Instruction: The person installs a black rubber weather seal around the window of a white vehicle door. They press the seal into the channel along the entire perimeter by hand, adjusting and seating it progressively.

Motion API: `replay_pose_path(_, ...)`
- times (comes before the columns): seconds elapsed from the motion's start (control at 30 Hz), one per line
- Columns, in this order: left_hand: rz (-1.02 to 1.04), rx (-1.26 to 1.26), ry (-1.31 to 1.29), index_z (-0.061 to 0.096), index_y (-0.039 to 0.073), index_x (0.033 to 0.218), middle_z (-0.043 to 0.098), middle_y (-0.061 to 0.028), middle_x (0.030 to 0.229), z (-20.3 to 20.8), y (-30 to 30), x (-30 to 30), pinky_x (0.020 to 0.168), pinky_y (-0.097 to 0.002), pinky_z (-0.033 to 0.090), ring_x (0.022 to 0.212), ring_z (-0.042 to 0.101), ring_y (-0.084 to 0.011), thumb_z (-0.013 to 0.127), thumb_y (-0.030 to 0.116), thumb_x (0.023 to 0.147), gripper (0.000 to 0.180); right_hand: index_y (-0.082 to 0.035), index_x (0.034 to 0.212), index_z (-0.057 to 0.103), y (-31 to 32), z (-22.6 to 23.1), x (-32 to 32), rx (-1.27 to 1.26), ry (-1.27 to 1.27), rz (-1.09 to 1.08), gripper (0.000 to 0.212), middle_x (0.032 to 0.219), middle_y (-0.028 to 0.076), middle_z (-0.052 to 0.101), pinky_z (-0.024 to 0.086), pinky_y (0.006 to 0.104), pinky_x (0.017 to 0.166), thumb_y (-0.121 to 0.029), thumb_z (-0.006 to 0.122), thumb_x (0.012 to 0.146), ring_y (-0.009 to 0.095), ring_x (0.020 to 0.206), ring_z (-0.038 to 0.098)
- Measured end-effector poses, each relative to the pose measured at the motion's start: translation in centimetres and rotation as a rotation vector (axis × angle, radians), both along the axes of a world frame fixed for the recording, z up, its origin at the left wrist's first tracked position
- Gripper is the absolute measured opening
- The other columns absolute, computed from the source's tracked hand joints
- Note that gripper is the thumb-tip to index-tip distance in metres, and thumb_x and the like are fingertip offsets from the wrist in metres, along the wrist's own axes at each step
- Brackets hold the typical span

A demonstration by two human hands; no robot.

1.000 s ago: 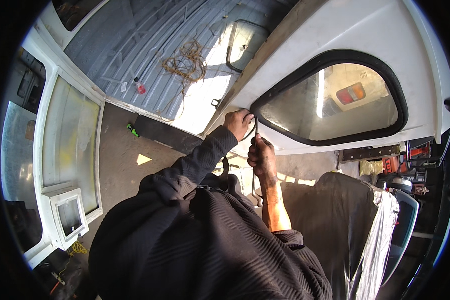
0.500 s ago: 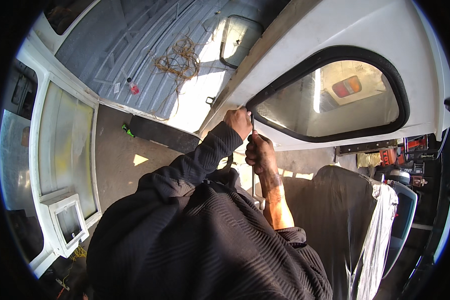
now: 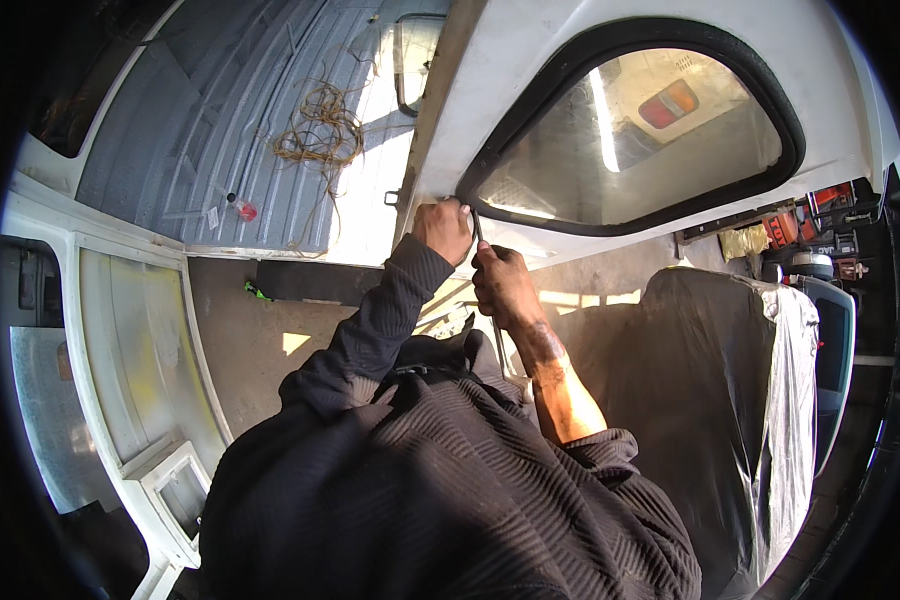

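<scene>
The fingers of the left hand point(image 3: 442, 231) are curled inward with their tips at the lower left corner of the black seal point(image 3: 610, 228); what they pinch, if anything, cannot be told; just beside and slightly lower, the right hand point(image 3: 507, 287) is closed in a fist around a slim rod point(image 3: 499, 346), which runs out below its fingers toward the dark top point(image 3: 470, 470); a short dark strip point(image 3: 477, 228) shows between the two hands, and whether it belongs to the rod or the seal is unclear; up and to the right of the fingers, the seal rings a rounded window pane point(image 3: 630, 150) set in a white panel point(image 3: 530, 50), with a red and orange lamp point(image 3: 668, 104) visible through the glass; up and to the left of the fingers, a tangle of brown cord point(image 3: 320, 135) lies on a grey ribbed floor point(image 3: 210, 130), with a small bottle of red liquid point(image 3: 242, 207) nearer their level; well left of the fingers stands a white frame point(image 3: 60, 270); to their lower right is a large shape under a dark cover point(image 3: 700, 370), its far edge silvery.
</scene>
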State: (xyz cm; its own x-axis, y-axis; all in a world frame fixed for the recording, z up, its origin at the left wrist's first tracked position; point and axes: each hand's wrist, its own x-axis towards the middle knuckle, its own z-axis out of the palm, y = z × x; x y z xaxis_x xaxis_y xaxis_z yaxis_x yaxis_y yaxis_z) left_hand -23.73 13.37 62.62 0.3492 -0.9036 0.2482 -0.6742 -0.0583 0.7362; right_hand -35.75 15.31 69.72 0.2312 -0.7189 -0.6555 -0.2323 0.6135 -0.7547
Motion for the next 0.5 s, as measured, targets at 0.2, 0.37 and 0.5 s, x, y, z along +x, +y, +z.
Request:
replay_pose_path(0.2,0.04,0.024,0.056,0.062,-0.001,0.07,0.06,-0.0222,0.065,0.6,0.0,-0.7,0.058,-0.0446,0.047,0.063,0.06,-0.0399,0.06,0.013,0.082,0.019,-0.002,0.08,0.049,-0.1,0.0,0.0,-0.16,0.191,0.088,0.032,0.053,-0.002,0.038,0.027,0.0267,0.034,-0.03,0.044,0.096,0.009,0.038,0.033)
replay_pose_path(0.37,0.018,0.065,0.06,0.061,0.0,0.068,0.06,-0.0198,0.063,0.7,0.0,-0.5,0.057,-0.044,0.047,0.061,0.06,-0.0388,0.058,0.014,0.083,0.021,-0.001,0.079,0.049,-0.3,-1.6,-0.3,-0.233,0.231,0.127,0.033,0.055,0.0,0.041,0.03,0.0271,0.034,-0.029,0.046,0.096,0.01,0.04,0.035)
replay_pose_path(0.5,-0.026,0.065,0.094,0.061,0.0,0.067,0.06,-0.0193,0.063,-0.4,-0.1,0.0,0.058,-0.0443,0.047,0.061,0.06,-0.0386,0.057,0.015,0.084,0.023,-0.004,0.077,0.046,-0.2,1.4,0.6,0.025,0.048,-0.01,0.031,0.059,-0.001,0.04,0.028,0.0245,0.033,-0.029,0.046,0.096,0.009,0.042,0.035)
